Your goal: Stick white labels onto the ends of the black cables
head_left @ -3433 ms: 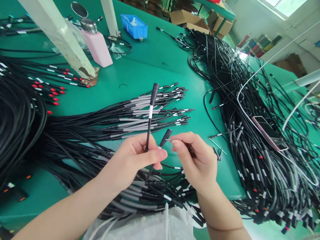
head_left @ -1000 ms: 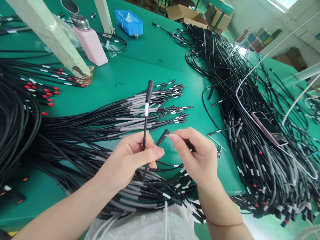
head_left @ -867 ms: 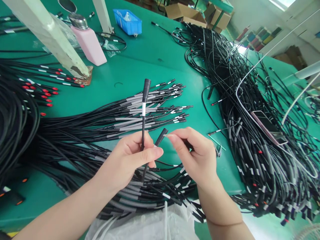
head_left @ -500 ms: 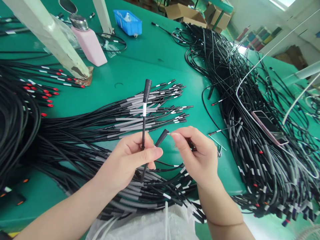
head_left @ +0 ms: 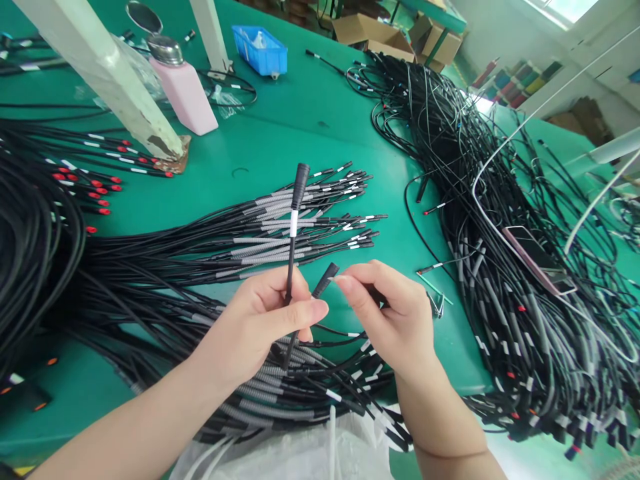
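My left hand (head_left: 260, 323) is closed round two black cables. One cable (head_left: 295, 220) stands upright with a white band and a thick connector on top. The other ends in a short black connector (head_left: 325, 280) that tilts right. My right hand (head_left: 395, 320) is pinched on a thin pin-like piece I cannot name, with its fingertips right at that short connector's end. Both hands hover over a fanned bundle of black cables (head_left: 280, 233) with grey sleeves and white bands on the green table (head_left: 300, 127).
A big tangle of black cables (head_left: 500, 267) covers the right side, with a phone (head_left: 540, 260) lying on it. Red-tipped cables (head_left: 95, 180) lie left. A pink bottle (head_left: 183, 83), a white post (head_left: 110, 73) and a blue bin (head_left: 260, 50) stand behind. Clear plastic bag (head_left: 300, 453) at the near edge.
My right fingertips have stayed at the short connector, moving slightly to and from its end. The view has shifted a little; my left hand keeps its hold.
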A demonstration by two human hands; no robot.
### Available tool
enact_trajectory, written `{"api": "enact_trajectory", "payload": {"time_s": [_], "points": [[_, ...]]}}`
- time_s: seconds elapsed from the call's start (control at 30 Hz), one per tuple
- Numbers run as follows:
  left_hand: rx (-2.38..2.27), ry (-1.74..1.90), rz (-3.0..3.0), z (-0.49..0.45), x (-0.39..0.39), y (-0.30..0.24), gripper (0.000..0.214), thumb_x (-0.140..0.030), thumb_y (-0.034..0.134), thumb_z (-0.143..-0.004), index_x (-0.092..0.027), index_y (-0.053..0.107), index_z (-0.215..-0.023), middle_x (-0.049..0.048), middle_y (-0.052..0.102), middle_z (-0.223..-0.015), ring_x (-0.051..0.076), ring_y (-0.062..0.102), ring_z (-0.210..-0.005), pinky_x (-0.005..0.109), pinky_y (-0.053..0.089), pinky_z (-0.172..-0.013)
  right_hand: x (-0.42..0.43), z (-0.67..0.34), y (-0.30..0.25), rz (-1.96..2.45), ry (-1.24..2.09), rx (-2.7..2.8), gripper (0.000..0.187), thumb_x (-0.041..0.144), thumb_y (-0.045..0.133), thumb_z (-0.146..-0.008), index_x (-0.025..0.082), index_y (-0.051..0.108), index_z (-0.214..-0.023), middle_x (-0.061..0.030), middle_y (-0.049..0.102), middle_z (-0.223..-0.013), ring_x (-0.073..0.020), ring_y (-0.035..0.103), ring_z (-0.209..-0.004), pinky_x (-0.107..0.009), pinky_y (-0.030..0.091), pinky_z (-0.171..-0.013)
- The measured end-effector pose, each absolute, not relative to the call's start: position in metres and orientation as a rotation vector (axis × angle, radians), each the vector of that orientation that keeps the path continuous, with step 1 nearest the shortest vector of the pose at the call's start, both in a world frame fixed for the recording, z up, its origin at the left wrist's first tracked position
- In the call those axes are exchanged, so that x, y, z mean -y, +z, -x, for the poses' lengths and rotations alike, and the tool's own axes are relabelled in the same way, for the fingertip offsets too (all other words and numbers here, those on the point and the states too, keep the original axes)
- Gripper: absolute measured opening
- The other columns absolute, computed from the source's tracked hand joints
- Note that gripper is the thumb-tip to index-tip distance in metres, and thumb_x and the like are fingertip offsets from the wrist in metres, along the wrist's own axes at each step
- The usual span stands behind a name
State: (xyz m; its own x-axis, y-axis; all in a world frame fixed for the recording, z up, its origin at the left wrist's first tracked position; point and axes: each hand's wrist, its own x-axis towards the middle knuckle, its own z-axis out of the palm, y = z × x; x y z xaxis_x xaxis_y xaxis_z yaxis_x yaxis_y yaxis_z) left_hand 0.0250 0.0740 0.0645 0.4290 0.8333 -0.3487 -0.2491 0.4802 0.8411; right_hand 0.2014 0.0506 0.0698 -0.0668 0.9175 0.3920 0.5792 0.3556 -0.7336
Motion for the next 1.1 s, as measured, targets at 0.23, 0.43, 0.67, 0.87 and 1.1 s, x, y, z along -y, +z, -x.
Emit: {"api": "enact_trajectory", "payload": {"time_s": [0.23,0.43,0.67,0.87,1.1], "points": [[-0.878,0.768,-0.822,-0.0244,-0.0735,0.0641,0.027,-0.019,0.080,-0.073,-0.021,0.057,-0.059,-0.0077,0.058,-0.049,0.008,0.051,-0.045,0.019,0.040,-0.047,-0.0516,-0.2027,0.0700,1.309,0.535,1.765,0.014,0.019,0.063,-0.096,0.020,0.065,-0.082,0.0037,0.062,-0.066,-0.0091,0.049,-0.054,-0.023,0.041,-0.050],[-0.906,0.771,-0.841,-0.0243,-0.0734,0.0623,0.026,-0.019,0.082,-0.071,-0.021,0.058,-0.060,-0.0074,0.060,-0.051,0.008,0.052,-0.046,0.020,0.039,-0.047,-0.0510,-0.2024,0.0696,1.277,0.617,1.769,0.015,0.021,0.062,-0.097,0.020,0.066,-0.083,0.0028,0.063,-0.067,-0.0097,0.052,-0.056,-0.023,0.044,-0.052],[-0.876,0.794,-0.793,-0.0232,-0.0737,0.0621,0.026,-0.020,0.079,-0.077,-0.021,0.059,-0.060,-0.0080,0.060,-0.048,0.007,0.053,-0.046,0.018,0.037,-0.048,-0.0504,-0.2025,0.0689,1.271,0.635,1.655,0.008,0.021,0.062,-0.097,0.020,0.068,-0.091,0.0017,0.070,-0.078,-0.0092,0.055,-0.061,-0.023,0.044,-0.055],[-0.861,0.805,-0.757,-0.0231,-0.0729,0.0626,0.026,-0.020,0.080,-0.077,-0.020,0.060,-0.060,-0.0086,0.059,-0.049,0.006,0.055,-0.046,0.017,0.037,-0.048,-0.0487,-0.1989,0.0681,1.280,0.512,1.738,0.012,0.019,0.063,-0.096,0.020,0.064,-0.084,0.0032,0.063,-0.069,-0.0087,0.047,-0.054,-0.023,0.040,-0.049],[-0.839,0.806,-0.765,-0.0231,-0.0738,0.0606,0.026,-0.019,0.079,-0.078,-0.020,0.060,-0.060,-0.0089,0.060,-0.049,0.005,0.055,-0.047,0.015,0.038,-0.049,-0.0480,-0.1973,0.0677,1.284,0.458,1.796,0.012,0.018,0.063,-0.096,0.019,0.065,-0.084,0.0025,0.064,-0.069,-0.0085,0.050,-0.056,-0.023,0.041,-0.051]]}}
